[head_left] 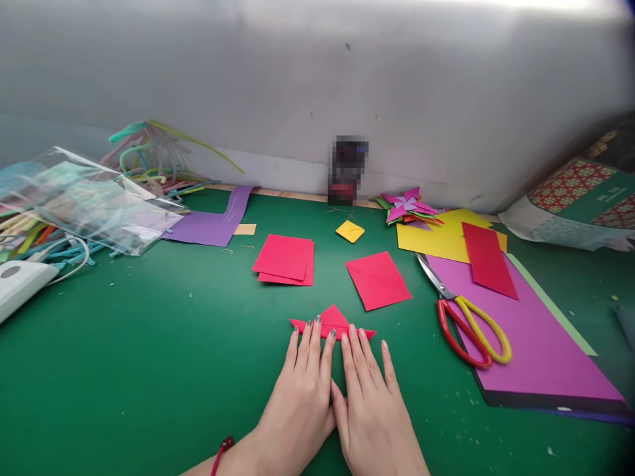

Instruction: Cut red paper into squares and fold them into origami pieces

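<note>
A small folded piece of red paper (334, 320) lies flat on the green table, its triangular point facing away from me and its two sharp ends out to the sides. My left hand (305, 390) presses on its left part with outstretched fingers. Beside it, my right hand (372, 396) lies flat with fingertips on the right part of the fold. The hands touch near the thumbs. Just beyond are a stack of red paper squares (284, 258) and, to its right, a single creased red square (378, 280).
Scissors (466, 317) with red and yellow handles rest on purple paper (536, 344) at right. Yellow paper (431, 239), a red strip (490, 261) and folded paper stars (409, 206) lie behind. At left are a clear plastic bag (133, 218), pipe cleaners (149, 158) and a white device (22, 284).
</note>
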`<state>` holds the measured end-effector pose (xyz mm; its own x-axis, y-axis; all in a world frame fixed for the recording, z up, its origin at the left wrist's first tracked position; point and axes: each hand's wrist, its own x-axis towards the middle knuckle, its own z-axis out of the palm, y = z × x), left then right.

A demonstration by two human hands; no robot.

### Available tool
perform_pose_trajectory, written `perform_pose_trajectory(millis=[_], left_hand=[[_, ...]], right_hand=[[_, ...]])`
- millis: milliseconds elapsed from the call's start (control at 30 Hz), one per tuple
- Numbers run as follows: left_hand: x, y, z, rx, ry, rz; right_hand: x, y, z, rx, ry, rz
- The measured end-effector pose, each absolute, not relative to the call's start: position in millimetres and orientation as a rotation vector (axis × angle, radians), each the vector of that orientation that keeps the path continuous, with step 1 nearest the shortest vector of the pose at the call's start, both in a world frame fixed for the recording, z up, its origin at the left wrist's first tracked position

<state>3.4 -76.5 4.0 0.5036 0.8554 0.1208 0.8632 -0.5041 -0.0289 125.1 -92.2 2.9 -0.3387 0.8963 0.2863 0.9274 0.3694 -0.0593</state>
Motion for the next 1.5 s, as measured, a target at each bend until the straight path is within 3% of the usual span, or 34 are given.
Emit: perform_pose_trajectory(millis=[1500], left_hand=[[-15.2,-74.3,11.2,-2.731,-1.624,-0.138]], right_hand=[[131.5,-84.2,-4.9,-1.578,-2.438,-0.380]])
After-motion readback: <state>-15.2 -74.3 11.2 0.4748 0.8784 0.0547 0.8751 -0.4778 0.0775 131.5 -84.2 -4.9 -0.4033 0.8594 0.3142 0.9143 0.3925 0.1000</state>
